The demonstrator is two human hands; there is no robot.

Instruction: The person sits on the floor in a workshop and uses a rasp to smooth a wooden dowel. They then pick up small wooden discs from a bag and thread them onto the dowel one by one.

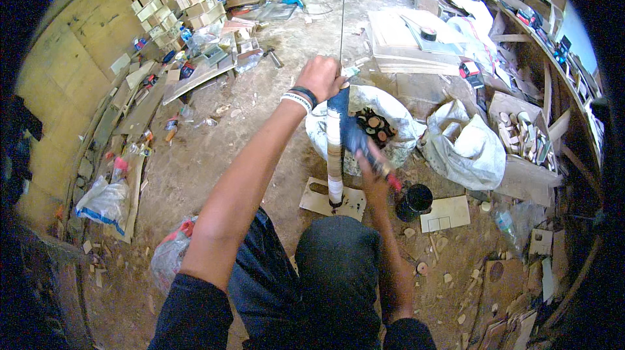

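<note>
My left hand is closed around the top of an upright column of stacked discs, pale and brown below and dark blue-black near the top. A thin rod rises above it. The column's foot rests on a board with cut-out holes, with dark stains around it. My right hand, smeared by motion, grips what looks like a paintbrush with a dark head and red handle end, against or close beside the column's right side. Near that hand stands a black pot.
Behind the column lies an open white sack with dark-edged round pieces inside. Another white sack and a box of wooden offcuts are on the right. Stacked boards lie farther back. A plastic bag sits by my left arm.
</note>
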